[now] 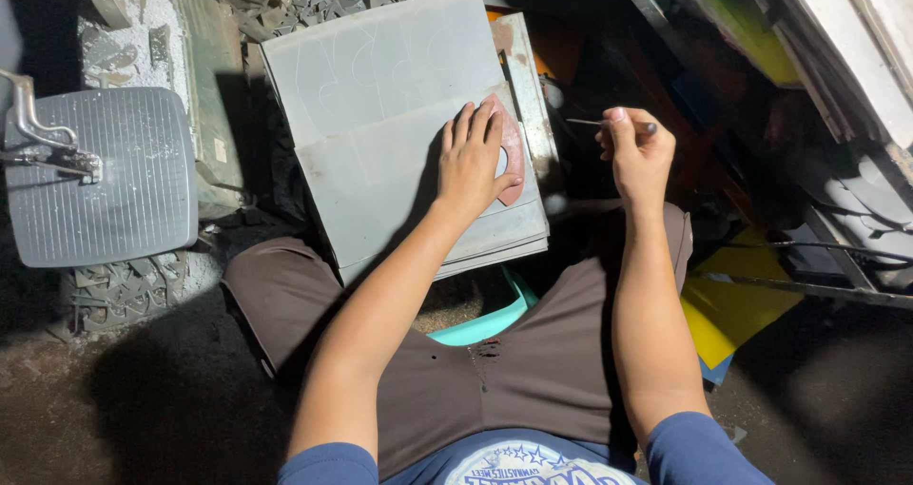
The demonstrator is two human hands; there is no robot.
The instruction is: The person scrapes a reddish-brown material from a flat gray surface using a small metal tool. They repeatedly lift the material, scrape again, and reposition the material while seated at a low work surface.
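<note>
The left hand [473, 162] lies flat with fingers spread on a reddish-brown template [512, 152], pressing it onto the near part of a stack of grey sheets [390, 114] that rests tilted above the person's knees. Just right of the stack, off its edge, the right hand [635, 147] is curled shut around a thin metal scriber [592, 122] — its tip points back toward the sheets. Well left of the stack sits a ribbed grey plate [105, 181]; below the stack — a teal tub [490, 323].
</note>
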